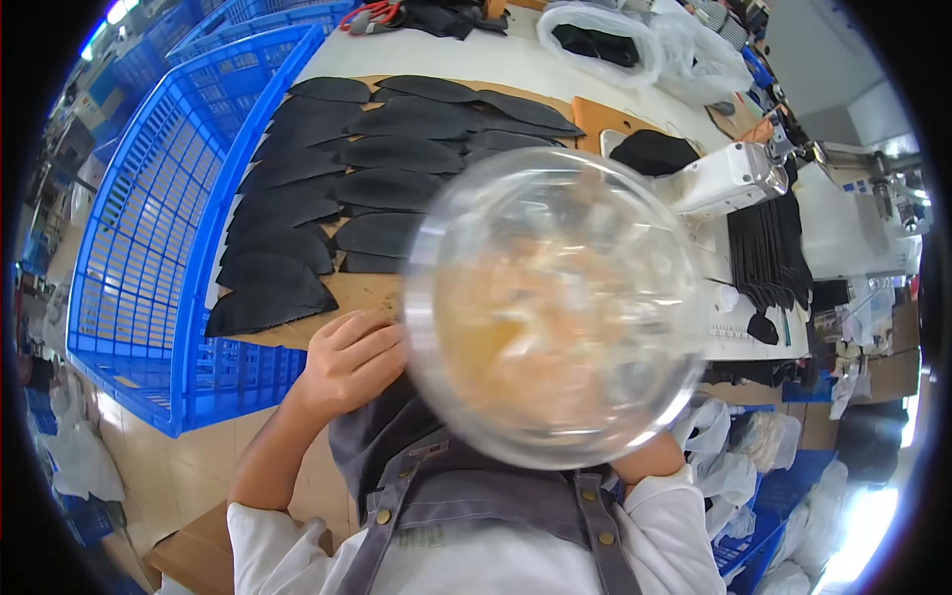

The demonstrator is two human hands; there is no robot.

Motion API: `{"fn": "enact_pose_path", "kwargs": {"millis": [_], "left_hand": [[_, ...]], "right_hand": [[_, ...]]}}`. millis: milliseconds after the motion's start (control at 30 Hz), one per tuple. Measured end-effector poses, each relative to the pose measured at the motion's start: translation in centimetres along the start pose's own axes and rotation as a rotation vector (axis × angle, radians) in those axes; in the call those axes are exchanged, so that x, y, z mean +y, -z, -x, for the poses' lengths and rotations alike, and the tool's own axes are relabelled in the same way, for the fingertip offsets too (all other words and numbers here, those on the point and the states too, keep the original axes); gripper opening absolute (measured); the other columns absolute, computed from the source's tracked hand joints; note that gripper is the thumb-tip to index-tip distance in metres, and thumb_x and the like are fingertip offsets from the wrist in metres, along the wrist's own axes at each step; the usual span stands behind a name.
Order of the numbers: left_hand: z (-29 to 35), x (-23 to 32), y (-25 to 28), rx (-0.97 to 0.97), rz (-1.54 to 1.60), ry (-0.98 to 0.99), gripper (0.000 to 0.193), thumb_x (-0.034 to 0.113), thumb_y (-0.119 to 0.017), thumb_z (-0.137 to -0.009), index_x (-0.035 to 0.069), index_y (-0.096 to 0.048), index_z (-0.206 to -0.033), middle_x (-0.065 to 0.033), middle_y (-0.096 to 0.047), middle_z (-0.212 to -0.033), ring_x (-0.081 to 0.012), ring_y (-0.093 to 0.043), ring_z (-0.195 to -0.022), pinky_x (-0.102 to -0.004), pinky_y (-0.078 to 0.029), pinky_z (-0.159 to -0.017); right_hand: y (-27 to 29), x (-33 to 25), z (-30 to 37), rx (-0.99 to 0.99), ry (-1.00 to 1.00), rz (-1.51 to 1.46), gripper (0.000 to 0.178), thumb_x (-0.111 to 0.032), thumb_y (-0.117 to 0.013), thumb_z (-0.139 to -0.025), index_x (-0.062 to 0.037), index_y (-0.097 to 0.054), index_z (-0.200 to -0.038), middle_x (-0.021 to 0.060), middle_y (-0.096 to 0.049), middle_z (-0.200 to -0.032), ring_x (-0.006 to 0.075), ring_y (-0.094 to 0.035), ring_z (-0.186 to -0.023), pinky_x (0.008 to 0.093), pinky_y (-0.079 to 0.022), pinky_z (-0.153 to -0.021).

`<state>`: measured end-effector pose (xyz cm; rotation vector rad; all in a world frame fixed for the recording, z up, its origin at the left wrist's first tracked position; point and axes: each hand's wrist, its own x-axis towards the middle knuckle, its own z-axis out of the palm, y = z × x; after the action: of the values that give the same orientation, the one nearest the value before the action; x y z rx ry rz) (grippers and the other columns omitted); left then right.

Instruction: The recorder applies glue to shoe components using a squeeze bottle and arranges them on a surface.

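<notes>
A large, round, clear drinking cup (436, 297) is raised close in front of me, blurred, with a yellowish tint low in it. My right forearm (650, 459) bends up behind it. Skin-coloured smears show through the cup where my right hand grips it. My left hand (359, 359) rests at the near edge of the brown board (369, 291), its fingers curled; their tips and anything in them are hidden behind the cup. Beyond that hand, overlapping curved black fabric pieces (273, 295) lie in rows on the board.
A blue plastic crate (178, 297) stands left of the table. At the right is a white sewing machine (729, 181), with a black piece (654, 152) beside it and black strips (769, 248) hanging nearby. Red-handled scissors (372, 15) and a plastic bag (600, 45) lie at the back.
</notes>
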<state>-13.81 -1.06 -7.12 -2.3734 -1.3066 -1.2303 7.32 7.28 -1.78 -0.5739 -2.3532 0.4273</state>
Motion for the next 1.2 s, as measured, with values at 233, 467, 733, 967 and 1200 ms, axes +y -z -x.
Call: {"fn": "enact_pose_path", "kwargs": {"millis": [233,467,733,967,1200], "left_hand": [[-2.6,1.1,1.3,-0.184,-0.005,0.151,0.025,0.011,-0.072,-0.061,0.004,-0.062,-0.083,-0.0043,-0.059,-0.076,-0.0223,-0.058,-0.071,-0.0294,-0.048,-0.057],[-10.1,3.6,-1.8,-0.339,0.082,0.164,0.051,0.030,-0.075,-0.063,0.002,-0.057,-0.101,-0.0129,-0.056,-0.105,-0.0305,-0.052,-0.101,-0.0401,-0.043,-0.085],[-12.0,3.7,-5.1,-0.633,0.050,0.115,0.058,0.039,-0.070,-0.069,0.002,-0.054,-0.111,-0.0129,-0.042,-0.128,-0.0304,-0.035,-0.124,-0.0471,-0.025,-0.103],[-11.6,4.6,-4.6,-0.564,-0.007,0.094,0.050,0.032,-0.073,-0.066,0.002,-0.056,-0.102,-0.0106,-0.048,-0.124,-0.0290,-0.040,-0.120,-0.0482,-0.027,-0.101],[-10.0,4.9,-5.0,-0.352,0.031,0.247,0.042,0.026,-0.078,-0.059,0.007,-0.048,-0.082,-0.0098,-0.053,-0.117,-0.0294,-0.047,-0.112,-0.0485,-0.030,-0.097]], "right_hand": [[7.6,4.4,6.0,0.206,-0.354,0.163,0.056,-0.014,-0.071,-0.070,0.0034,-0.046,-0.117,0.0152,-0.058,-0.102,0.0199,-0.057,-0.090,0.0319,-0.045,-0.084],[8.3,5.8,8.3,0.589,-0.496,-0.390,0.069,-0.038,-0.068,-0.073,-0.0012,-0.035,-0.121,0.0198,-0.053,-0.107,0.0259,-0.056,-0.095,0.0352,-0.046,-0.082],[7.7,4.8,8.5,0.593,-0.572,-0.669,0.074,-0.045,-0.066,-0.071,-0.0009,-0.034,-0.120,0.0221,-0.052,-0.106,0.0295,-0.057,-0.093,0.0382,-0.048,-0.080],[8.1,5.5,8.8,0.591,-0.595,-0.770,0.071,-0.047,-0.063,-0.072,-0.0007,-0.036,-0.119,0.0219,-0.052,-0.105,0.0298,-0.057,-0.091,0.0394,-0.049,-0.078],[7.1,5.1,8.3,0.546,-0.674,-1.255,0.075,-0.044,-0.072,-0.065,-0.0020,-0.039,-0.117,0.0223,-0.053,-0.104,0.0309,-0.058,-0.093,0.0405,-0.050,-0.077]]}}
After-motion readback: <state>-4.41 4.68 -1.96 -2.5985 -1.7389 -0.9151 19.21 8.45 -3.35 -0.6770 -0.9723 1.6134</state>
